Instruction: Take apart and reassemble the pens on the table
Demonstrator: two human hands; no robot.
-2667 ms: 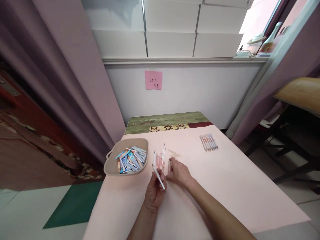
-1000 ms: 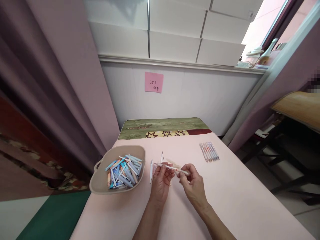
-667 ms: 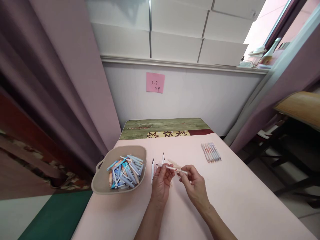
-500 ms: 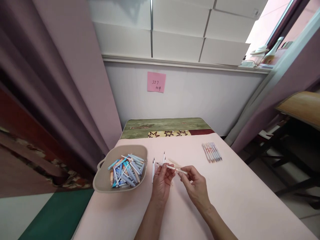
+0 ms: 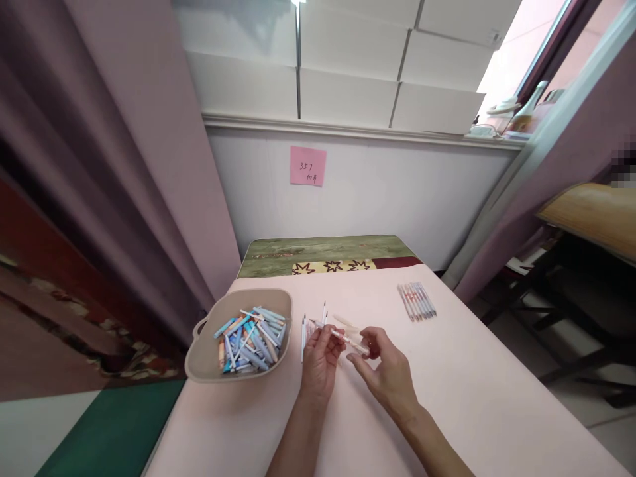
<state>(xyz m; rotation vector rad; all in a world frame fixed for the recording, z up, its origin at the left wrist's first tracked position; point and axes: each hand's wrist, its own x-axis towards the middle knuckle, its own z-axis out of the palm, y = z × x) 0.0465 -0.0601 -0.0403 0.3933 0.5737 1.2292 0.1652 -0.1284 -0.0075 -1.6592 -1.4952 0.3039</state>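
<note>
My left hand [image 5: 320,361] pinches a slim white pen [image 5: 350,340] with a reddish pattern on its barrel, tilted down to the right. At the pen's right end is my right hand [image 5: 390,364], thumb and fingers parted around it; whether a fingertip touches the pen is hard to see. Behind the left hand, thin white refills with dark tips [image 5: 304,334] lie on the table, partly covered by the fingers. A pale, slender piece [image 5: 345,322] rests just beyond the hands.
On the left stands a beige basket [image 5: 201,358] with many blue, white and orange pen parts [image 5: 253,338]. A row of several pens [image 5: 416,301] lies at the right on the pink tabletop [image 5: 477,397]. A pink note [image 5: 308,166] is stuck to the wall behind.
My right thumb and fingers have parted at the pen's right end, where they were pinching it. The pen's right end has dipped slightly. My left hand keeps its grip.
</note>
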